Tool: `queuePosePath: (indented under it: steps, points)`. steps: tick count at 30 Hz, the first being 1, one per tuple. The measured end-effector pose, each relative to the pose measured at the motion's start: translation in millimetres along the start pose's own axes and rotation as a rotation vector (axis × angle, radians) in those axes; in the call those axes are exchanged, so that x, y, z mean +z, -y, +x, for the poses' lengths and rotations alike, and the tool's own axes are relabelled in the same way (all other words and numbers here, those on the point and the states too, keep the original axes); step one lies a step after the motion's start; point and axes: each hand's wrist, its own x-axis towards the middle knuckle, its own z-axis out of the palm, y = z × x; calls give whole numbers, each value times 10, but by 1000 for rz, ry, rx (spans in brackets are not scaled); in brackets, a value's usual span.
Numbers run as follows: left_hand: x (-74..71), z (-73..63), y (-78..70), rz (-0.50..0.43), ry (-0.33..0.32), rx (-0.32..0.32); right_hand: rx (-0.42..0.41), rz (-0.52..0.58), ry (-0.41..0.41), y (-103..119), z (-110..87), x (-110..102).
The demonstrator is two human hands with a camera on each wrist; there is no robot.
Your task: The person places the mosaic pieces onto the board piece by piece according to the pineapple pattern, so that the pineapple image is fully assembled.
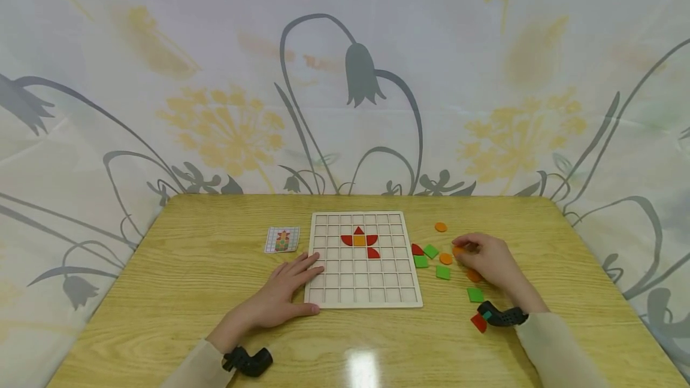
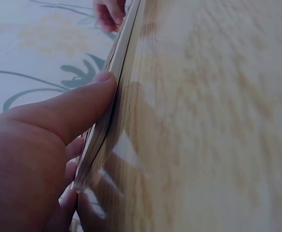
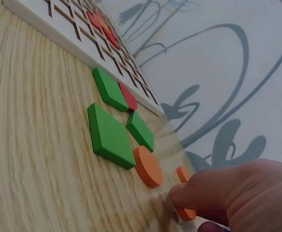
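In the head view we see the left hand (image 1: 277,295) resting at the left edge of the gridded white board (image 1: 363,283), its fingers spread and lying over the rim, the thumb by the near corner. The right hand (image 1: 493,263) pinches an orange disc (image 1: 459,251) to the right of the board; the fingers hide much of it, and we cannot tell whether it is clear of the desk (image 1: 323,349). A second orange disc (image 1: 474,275) is partly covered by that hand. The black wrist camera (image 1: 501,316) overlaps the view of a red piece (image 1: 478,324). On the board, red shapes (image 1: 372,239) surround an orange square (image 1: 359,241); beyond the left hand lies a pattern card (image 1: 282,239), its print too small to make out fully.

In the left wrist view we find the thumb against the board's side, while the other fingers are mostly hidden behind it. The right hand is cut off at the top.

In the right wrist view the thumb covers part of the pinched disc, and the hand runs out of frame. We see green squares (image 3: 111,137) near it, and the board is cropped above.
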Motion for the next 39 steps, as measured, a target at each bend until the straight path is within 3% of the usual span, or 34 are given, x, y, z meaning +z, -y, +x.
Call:
queuePosePath:
  steps: [11, 27, 33, 39]
  points:
    - [9, 6, 4, -7, -14, 18, -91, 92, -19, 326, 232, 353]
    - [18, 5, 10, -14, -19, 23, -276, 172, 75, 939, 518, 939]
    - [18, 18, 9, -17, -14, 18, -294, 199, 61, 1048, 551, 1102]
    - [14, 19, 4, -11, -17, 18, -244, 266, 80, 1062, 547, 1205]
